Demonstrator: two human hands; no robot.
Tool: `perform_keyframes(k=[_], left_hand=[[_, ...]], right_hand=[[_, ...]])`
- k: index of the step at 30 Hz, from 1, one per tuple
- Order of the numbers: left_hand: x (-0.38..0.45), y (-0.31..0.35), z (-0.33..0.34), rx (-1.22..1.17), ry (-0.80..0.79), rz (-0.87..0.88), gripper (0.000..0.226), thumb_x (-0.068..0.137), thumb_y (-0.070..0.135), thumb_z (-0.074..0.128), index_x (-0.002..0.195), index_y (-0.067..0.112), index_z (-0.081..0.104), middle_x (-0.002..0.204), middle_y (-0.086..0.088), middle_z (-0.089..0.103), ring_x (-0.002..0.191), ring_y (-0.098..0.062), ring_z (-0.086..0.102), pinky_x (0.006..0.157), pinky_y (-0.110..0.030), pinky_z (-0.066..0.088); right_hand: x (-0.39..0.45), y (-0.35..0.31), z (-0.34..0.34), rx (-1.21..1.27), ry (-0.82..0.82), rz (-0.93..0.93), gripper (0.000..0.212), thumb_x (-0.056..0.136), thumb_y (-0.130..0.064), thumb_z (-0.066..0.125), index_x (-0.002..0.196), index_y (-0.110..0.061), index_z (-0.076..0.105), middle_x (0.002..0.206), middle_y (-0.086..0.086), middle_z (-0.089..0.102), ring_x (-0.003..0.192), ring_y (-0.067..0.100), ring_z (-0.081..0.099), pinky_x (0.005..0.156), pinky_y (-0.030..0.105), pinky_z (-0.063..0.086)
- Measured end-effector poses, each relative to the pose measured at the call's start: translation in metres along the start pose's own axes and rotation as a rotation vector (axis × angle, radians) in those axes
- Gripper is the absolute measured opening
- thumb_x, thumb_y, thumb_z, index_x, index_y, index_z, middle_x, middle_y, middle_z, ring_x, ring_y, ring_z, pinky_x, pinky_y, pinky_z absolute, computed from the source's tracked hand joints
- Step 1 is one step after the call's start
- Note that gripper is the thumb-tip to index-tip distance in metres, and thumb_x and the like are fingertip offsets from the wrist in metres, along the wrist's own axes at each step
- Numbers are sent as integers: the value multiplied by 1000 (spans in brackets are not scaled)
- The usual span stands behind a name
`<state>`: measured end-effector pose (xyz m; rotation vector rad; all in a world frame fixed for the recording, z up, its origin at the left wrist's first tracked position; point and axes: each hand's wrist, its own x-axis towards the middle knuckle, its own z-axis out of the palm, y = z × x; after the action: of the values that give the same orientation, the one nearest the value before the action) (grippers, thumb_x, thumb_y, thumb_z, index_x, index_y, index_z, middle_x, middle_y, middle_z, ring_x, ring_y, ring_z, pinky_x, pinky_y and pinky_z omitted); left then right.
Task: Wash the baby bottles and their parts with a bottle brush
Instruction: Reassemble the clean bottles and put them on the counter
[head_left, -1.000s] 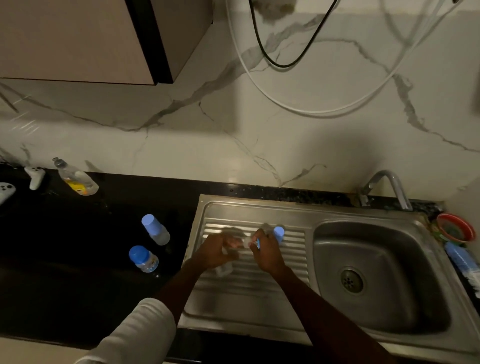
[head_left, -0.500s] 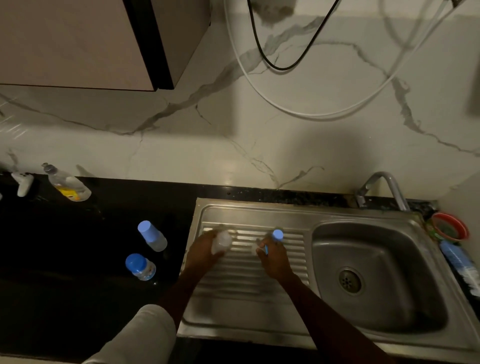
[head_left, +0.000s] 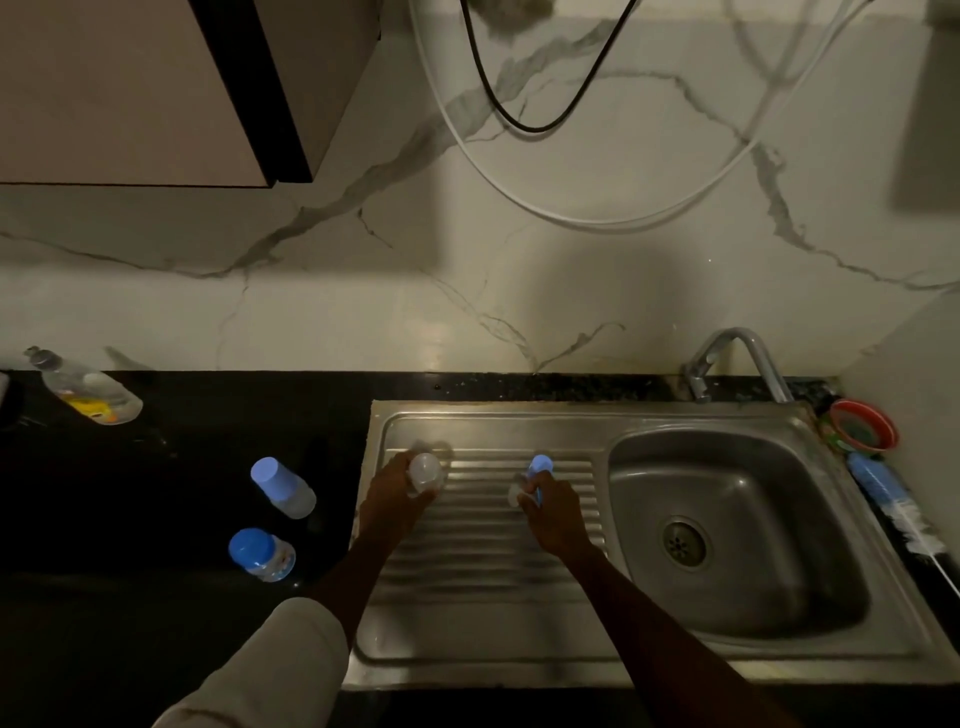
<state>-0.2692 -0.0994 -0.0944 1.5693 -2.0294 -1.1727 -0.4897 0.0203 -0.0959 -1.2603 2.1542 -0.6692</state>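
My left hand (head_left: 396, 493) grips a clear baby bottle body (head_left: 426, 472) at the left end of the steel drainboard (head_left: 483, 551). Over the drainboard's right part, my right hand (head_left: 553, 512) pinches a small blue-topped bottle part (head_left: 539, 465); what else it holds is too dim to tell. Two more baby bottles stand on the black counter to the left: one with a pale blue cap (head_left: 283, 488) and one with a darker blue cap (head_left: 260, 555). A bottle brush (head_left: 896, 506) lies on the counter right of the sink bowl (head_left: 727, 525).
A dish soap bottle (head_left: 85, 392) lies at the counter's back left. The tap (head_left: 732, 358) stands behind the bowl, with a red bowl (head_left: 863, 425) at the back right. A wall cabinet (head_left: 156, 88) hangs above left; hoses loop on the marble wall.
My hands were together at the drainboard's middle and have drawn apart. The left hand carried the clear bottle body leftward; the right kept the blue-topped part.
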Motion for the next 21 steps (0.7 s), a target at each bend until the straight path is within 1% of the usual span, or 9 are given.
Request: perform_keyframes(k=[5, 6, 9, 10, 12, 15, 17, 19, 21], left_hand=[[1, 3, -3, 48, -18, -12, 62, 82, 35, 84, 134, 18, 55, 126, -2, 65, 115, -19, 61, 100, -39, 50], [1, 3, -4, 44, -18, -16, 63, 81, 35, 84, 134, 18, 55, 125, -1, 64, 114, -18, 62, 99, -40, 51], [0, 3, -6, 44, -30, 3, 62, 82, 32, 84, 134, 17, 55, 126, -2, 65, 115, -20, 62, 101, -42, 51], [0, 2, -7, 54, -35, 12, 61, 82, 31, 84, 134, 17, 55, 127, -3, 65, 116, -21, 62, 101, -42, 50], [0, 3, -9, 69, -42, 5, 61, 83, 31, 83, 135, 18, 55, 128, -4, 65, 117, -23, 62, 102, -43, 49], [-1, 4, -11, 110, -56, -2, 62, 85, 32, 81, 139, 19, 53, 131, -5, 64, 119, -23, 61, 102, -40, 49], [-2, 4, -11, 121, -70, -1, 62, 86, 34, 80, 140, 20, 52, 132, -5, 64, 118, -22, 61, 101, -38, 49], [-3, 3, -11, 109, -70, -5, 62, 86, 33, 80, 140, 20, 52, 132, -4, 64, 118, -22, 61, 98, -34, 49], [-4, 3, -9, 99, -64, 3, 62, 85, 33, 81, 139, 20, 53, 133, -4, 63, 119, -21, 61, 95, -28, 46]], right_hand=[[-1, -2, 1, 1, -56, 19, 30, 101, -28, 59, 115, -1, 60, 111, 18, 62, 104, 29, 59, 80, 26, 35], [-2, -3, 0, 16, -62, 16, 39, 101, -37, 55, 114, -1, 60, 109, 18, 63, 102, 28, 59, 79, 26, 36], [-6, -8, 2, 127, -13, -63, 103, 78, -88, 23, 102, 4, 62, 87, 11, 60, 73, 14, 53, 64, 19, 35], [-6, -4, 5, 158, 29, -100, 115, 71, -96, 14, 97, 6, 62, 79, 8, 56, 65, 8, 47, 61, 15, 33], [-7, -2, 6, 180, 70, -137, 120, 67, -99, 10, 92, 7, 62, 75, 4, 52, 60, 0, 40, 58, 10, 31], [-12, -5, 6, 175, 99, -144, 104, 78, -87, 19, 90, 7, 62, 73, -2, 50, 60, -4, 39, 59, 10, 36], [-13, -9, 3, 142, 59, -120, 71, 95, -59, 39, 95, 8, 63, 75, -3, 51, 61, -4, 41, 61, 12, 37], [-11, -5, 4, 89, 22, -92, 32, 101, -27, 56, 106, 5, 63, 82, 3, 57, 64, -1, 44, 62, 11, 35], [-11, -3, 4, 66, -4, -82, 34, 101, -29, 55, 114, 2, 61, 91, 11, 63, 71, 7, 49, 65, 9, 34]])
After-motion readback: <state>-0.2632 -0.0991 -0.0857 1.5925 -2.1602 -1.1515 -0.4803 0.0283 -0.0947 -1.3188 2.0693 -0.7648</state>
